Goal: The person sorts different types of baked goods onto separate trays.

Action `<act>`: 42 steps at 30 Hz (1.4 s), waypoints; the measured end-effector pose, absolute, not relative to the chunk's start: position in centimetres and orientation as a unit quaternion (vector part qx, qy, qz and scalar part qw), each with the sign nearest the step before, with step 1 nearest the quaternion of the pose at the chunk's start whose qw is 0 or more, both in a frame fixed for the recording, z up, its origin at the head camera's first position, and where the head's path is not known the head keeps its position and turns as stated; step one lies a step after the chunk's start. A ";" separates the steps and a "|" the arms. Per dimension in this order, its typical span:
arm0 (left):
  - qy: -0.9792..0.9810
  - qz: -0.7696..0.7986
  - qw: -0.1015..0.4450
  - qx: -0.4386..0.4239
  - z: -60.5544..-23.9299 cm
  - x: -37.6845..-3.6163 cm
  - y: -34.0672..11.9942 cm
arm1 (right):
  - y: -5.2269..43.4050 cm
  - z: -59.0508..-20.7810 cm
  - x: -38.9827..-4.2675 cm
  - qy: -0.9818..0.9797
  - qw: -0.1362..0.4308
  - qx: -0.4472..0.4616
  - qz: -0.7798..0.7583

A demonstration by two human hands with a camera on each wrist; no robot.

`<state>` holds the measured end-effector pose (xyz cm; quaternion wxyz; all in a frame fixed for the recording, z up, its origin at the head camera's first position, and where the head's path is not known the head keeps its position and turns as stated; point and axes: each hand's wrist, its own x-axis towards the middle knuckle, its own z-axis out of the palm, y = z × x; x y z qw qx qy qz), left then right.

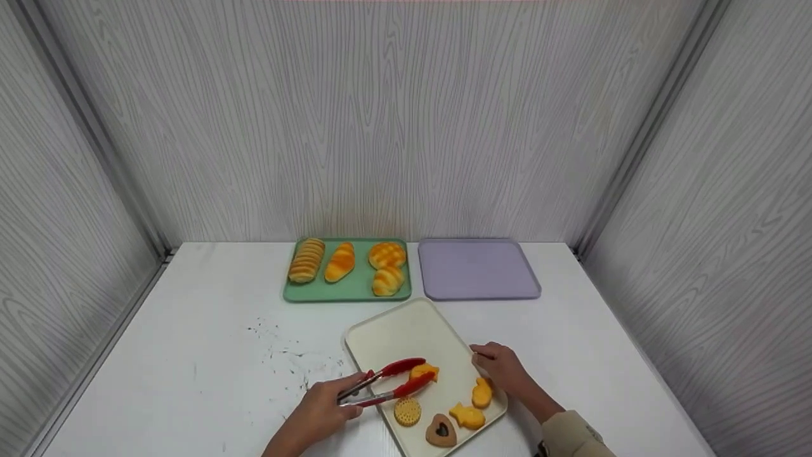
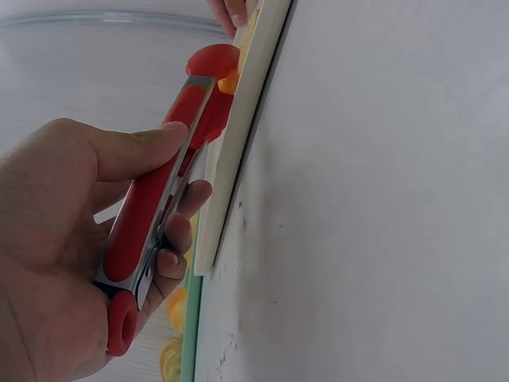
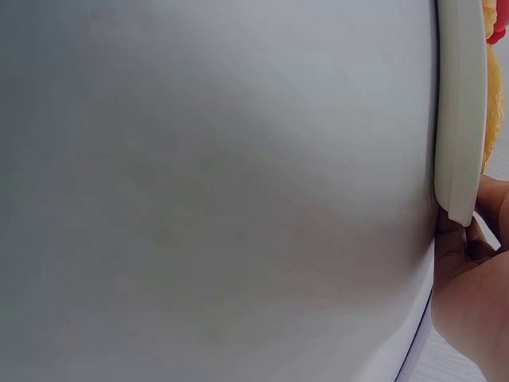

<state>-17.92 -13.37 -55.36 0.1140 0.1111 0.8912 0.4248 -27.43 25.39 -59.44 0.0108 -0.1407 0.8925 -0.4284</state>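
Observation:
My left hand (image 1: 317, 409) grips a pair of red-tipped metal tongs (image 2: 147, 215). Between the tong tips is an orange fish-shaped piece (image 1: 426, 371), over the cream tray (image 1: 406, 325). The tray lies at a slant in front of me. At its right edge, my right hand (image 1: 502, 369) pinches the rim, thumb above and fingers beneath in the right wrist view. The near end of the tray holds a round dotted biscuit (image 1: 407, 411), a brown heart biscuit (image 1: 433, 434), another orange fish-shaped piece (image 1: 469, 417) and a rounded orange piece (image 1: 482, 393).
A green tray (image 1: 352, 297) with several bread rolls stands at the back, beside a bare lilac tray (image 1: 479, 270). Dark marks (image 1: 295, 353) spot the white table (image 1: 190, 355) on the left. Grey wood-grain walls (image 1: 380, 114) enclose the back and both sides.

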 end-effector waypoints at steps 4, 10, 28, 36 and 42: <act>0.891 0.426 0.098 0.121 -55.7 -17.9 -13.6 | 25.2 -59.5 -27.4 0.893 0.012 -0.130 -0.431; 0.891 0.428 0.097 0.114 -55.9 -17.9 -13.7 | 24.9 -59.5 -27.3 0.890 0.020 -0.122 -0.438; 0.891 0.437 0.038 0.115 -55.6 -19.9 -12.2 | 24.7 -59.4 -27.0 0.889 0.025 -0.142 -0.435; 0.876 0.469 0.000 0.111 -55.1 -22.4 -10.2 | 25.0 -59.2 -27.1 0.890 0.019 -0.152 -0.429; 0.876 0.469 -0.028 0.112 -55.1 -24.5 -8.9 | 25.5 -58.9 -27.7 0.891 0.024 -0.155 -0.427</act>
